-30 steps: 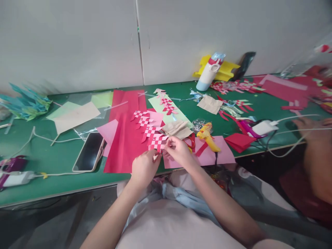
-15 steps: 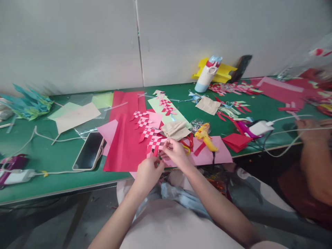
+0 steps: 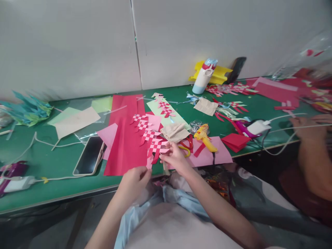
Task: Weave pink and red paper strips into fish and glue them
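Note:
A woven paper fish (image 3: 156, 145) in pink and red check, with a small eye, lies nearest my hands at the front of the table. My right hand (image 3: 175, 158) is closed at its right end, thumb and fingers pinching a pale strip there. Just below and to the left, my left hand (image 3: 135, 180) is closed, fingertips at the lower end of a pink strip; whether it grips the strip is hidden. More checked fish (image 3: 141, 125) line up behind on the red paper sheet (image 3: 120, 148). Others (image 3: 163, 104) rest on a pale green sheet (image 3: 178, 117).
A yellow glue gun (image 3: 204, 136) lies on pink paper (image 3: 223, 154) beside a folded beige cloth (image 3: 175, 132) and red-handled scissors (image 3: 187, 145). A phone (image 3: 89, 155) is at left, a bottle (image 3: 203, 77) at back. Another person's arm (image 3: 313, 155) is at right, near cables.
My hands have come apart: the left has moved left and down, the right has stayed by the fish. More of the nearest fish and its strips now shows.

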{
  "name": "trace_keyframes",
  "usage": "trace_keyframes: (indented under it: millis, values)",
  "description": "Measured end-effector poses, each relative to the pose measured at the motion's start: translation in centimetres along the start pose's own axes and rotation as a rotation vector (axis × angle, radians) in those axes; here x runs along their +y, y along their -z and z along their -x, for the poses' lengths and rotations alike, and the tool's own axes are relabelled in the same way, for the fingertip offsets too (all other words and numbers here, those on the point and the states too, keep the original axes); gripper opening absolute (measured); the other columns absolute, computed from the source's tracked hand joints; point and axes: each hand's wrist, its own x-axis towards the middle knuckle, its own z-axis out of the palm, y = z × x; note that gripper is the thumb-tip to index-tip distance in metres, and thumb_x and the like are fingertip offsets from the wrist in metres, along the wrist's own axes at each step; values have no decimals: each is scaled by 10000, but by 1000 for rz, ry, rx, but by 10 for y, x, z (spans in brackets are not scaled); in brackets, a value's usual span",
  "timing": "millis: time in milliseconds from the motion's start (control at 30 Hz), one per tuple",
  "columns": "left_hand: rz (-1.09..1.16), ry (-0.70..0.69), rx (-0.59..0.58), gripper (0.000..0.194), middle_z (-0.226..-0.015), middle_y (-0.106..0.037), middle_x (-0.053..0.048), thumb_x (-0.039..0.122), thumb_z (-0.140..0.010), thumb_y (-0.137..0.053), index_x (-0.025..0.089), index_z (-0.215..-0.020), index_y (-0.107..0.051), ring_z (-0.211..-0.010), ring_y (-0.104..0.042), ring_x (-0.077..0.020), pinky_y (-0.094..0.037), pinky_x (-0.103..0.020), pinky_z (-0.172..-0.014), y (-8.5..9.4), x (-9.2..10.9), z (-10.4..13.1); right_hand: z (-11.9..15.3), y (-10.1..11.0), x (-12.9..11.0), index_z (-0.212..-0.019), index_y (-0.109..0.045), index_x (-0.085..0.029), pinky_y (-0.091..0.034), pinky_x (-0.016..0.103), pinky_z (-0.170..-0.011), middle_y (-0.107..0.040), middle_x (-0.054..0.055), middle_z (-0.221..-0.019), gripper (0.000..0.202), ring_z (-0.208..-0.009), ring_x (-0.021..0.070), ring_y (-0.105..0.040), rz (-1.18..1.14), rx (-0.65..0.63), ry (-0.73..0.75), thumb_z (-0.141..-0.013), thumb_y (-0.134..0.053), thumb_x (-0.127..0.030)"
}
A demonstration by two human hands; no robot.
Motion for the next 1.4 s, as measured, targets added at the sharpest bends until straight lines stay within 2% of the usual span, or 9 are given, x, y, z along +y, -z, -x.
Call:
trace_keyframes:
  millis: [100, 233, 433, 600, 767, 933, 1067, 1233, 1400]
  values:
    - [-111, -31, 158, 313, -575, -490, 38, 420, -910, -353, 211, -729, -501, -532, -471, -129, -296, -247, -521, 23, -9, -24, 2, 2, -1, -978, -415, -241, -478, 182, -436, -553, -82, -779, 428, -499, 81, -614, 30, -16, -45, -628, -658, -201]
    - [-298, -66, 277, 287, -834, -671, -14, 340, -902, -404, 203, -1134, -502, -781, -635, -170, -419, -251, -652, 56, -21, -87, 4, 3, -5, -992, -409, -233, -410, 152, -383, -589, -68, -791, 413, -473, 71, -597, 50, -27, -62, -640, -617, -173]
    - [-478, -71, 379, 322, -1168, -635, -157, 209, -870, -446, 131, -1156, -570, -1156, -545, -263, -375, -365, -981, 86, -24, -189, -4, 3, -1, -967, -364, -236, -451, 198, -379, -559, -100, -586, 324, -409, 102, -551, 153, -39, -38, -736, -581, -171]
    - [-518, -19, 361, 372, -1123, -651, -182, 357, -857, -504, 119, -1133, -575, -1115, -575, -318, -440, -378, -889, 93, -26, -232, -4, 1, -3, -958, -365, -241, -376, 173, -314, -538, -104, -514, 275, -350, 104, -504, 280, -23, -60, -788, -550, -131]
    - [-477, 4, 333, 403, -1061, -677, -149, 446, -804, -570, 168, -1096, -577, -1052, -610, -320, -467, -355, -811, 96, -29, -249, -4, -1, -6, -983, -385, -245, -359, 160, -294, -545, -92, -575, 263, -357, 92, -496, 308, -63, -70, -800, -521, -115]
    - [-348, 0, 351, 479, -1098, -654, -184, 281, -705, -677, 136, -1143, -550, -1094, -585, -359, -456, -393, -834, 95, -29, -258, -3, -1, -7, -971, -406, -246, -417, 169, -311, -595, -47, -772, 277, -429, 86, -551, 309, -56, -76, -776, -527, -91]
    - [-127, -7, 366, 544, -1013, -671, -151, 136, -664, -664, 114, -1189, -522, -1014, -627, -304, -474, -342, -772, 99, -26, -265, 0, 2, -8, -987, -412, -252, -417, 170, -318, -620, -37, -820, 272, -416, 81, -549, 354, -64, -43, -788, -524, -105]
    - [248, -78, 313, 561, -853, -675, -69, 149, -659, -668, 113, -1197, -514, -719, -662, -192, -489, -270, -590, 121, -12, -259, 5, 11, -19, -998, -419, -246, -441, 174, -393, -658, -27, -807, 269, -477, 108, -624, 387, -78, 45, -790, -523, -111]
    - [548, -177, 208, 567, -807, -679, -57, 196, -574, -755, 127, -1108, -577, -701, -662, -188, -527, -284, -604, 156, 11, -243, 4, 20, -37, -1001, -418, -245, -438, 183, -414, -651, -49, -709, 275, -478, 118, -625, 390, -51, 87, -788, -535, -116]
